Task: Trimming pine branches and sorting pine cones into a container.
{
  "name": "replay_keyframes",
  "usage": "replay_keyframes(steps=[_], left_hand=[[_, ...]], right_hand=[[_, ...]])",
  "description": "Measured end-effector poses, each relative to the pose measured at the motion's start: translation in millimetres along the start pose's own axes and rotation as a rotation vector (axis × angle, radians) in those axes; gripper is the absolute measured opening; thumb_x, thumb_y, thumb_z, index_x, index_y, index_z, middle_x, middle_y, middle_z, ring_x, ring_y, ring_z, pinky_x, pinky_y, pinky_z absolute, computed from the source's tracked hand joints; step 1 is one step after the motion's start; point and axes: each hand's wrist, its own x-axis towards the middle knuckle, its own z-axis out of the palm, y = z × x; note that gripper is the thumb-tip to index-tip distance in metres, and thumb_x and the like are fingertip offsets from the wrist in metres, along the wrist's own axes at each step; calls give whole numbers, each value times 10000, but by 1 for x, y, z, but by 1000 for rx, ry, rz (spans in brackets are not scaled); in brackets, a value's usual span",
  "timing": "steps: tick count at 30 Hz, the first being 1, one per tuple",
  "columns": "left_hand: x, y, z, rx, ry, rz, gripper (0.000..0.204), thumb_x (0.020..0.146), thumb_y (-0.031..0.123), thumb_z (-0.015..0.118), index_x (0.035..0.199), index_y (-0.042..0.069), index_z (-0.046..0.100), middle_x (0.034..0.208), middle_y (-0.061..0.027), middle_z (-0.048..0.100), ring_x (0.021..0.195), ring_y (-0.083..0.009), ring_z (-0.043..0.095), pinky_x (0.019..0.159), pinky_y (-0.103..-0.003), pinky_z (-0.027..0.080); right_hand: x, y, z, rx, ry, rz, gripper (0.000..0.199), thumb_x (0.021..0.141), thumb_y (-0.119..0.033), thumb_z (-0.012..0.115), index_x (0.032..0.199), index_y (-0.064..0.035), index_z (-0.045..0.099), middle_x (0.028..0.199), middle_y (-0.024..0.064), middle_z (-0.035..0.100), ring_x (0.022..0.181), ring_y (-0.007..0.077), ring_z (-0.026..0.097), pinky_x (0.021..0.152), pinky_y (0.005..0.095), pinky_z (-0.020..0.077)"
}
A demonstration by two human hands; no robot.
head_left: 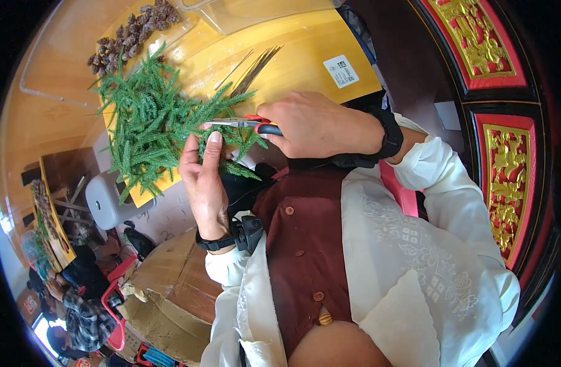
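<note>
My right hand [320, 125] is closed around the red and black handles of needle-nose pliers [234, 123], whose jaws point left. Just below the jaw tips, my left hand [204, 180] pinches at a green artificial pine sprig [216, 110]. The exact spot where jaws and stem meet is too small to make out. A thick heap of similar green sprigs [139, 122] lies to the left on the yellow tabletop [311, 49]. Thin dark wires [256, 72] rest on the table beyond the pliers.
Brown pine cones [133, 37] are piled at the far left, beside a clear plastic bin [231, 15]. A cardboard box [176, 281] stands at lower left, near a grey stool [112, 202]. Another person [87, 318] sits farther off. Red and gold carved panels [505, 183] line the right.
</note>
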Motion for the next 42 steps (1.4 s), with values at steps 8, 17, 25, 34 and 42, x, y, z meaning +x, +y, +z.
replay_keyframes(steps=[8, 17, 25, 34, 42], left_hand=[[-4, 3, 3, -11, 127, -39, 605, 812, 95, 724, 1267, -113, 384, 958, -110, 631, 788, -133, 587, 779, -250, 471], [-6, 7, 8, -12, 156, -40, 612, 808, 77, 721, 1269, -123, 371, 891, -117, 632, 758, -139, 581, 731, -255, 476], [1, 5, -1, -95, 10, -20, 377, 824, 75, 699, 1118, -73, 515, 853, -81, 628, 704, -132, 551, 729, -259, 456], [-7, 8, 8, 2, 179, 15, 386, 819, 80, 708, 1125, -93, 548, 915, -68, 633, 823, -106, 560, 785, -240, 444], [-4, 4, 5, 270, 108, 149, 219, 835, 97, 681, 1018, -16, 643, 942, -6, 585, 886, -92, 502, 836, -224, 391]], right_hand=[[0, 1, -9, 29, -9, -26, 269, 823, -213, 573, 932, 31, 602, 776, 251, 624, 778, 425, 598, 695, 482, 464], [0, 3, -3, -22, -8, -8, 248, 789, -176, 578, 932, 27, 589, 752, 248, 619, 761, 428, 600, 679, 484, 469], [1, 3, -2, -63, 30, 1, 261, 750, -140, 599, 953, 24, 592, 752, 246, 623, 755, 428, 601, 675, 486, 465], [1, 6, 0, 54, 58, -39, 312, 822, -250, 616, 972, 20, 570, 779, 231, 625, 798, 416, 596, 706, 477, 455], [3, 6, -2, 42, 50, -23, 298, 845, -266, 597, 940, 16, 579, 790, 232, 622, 800, 418, 591, 715, 481, 447]])
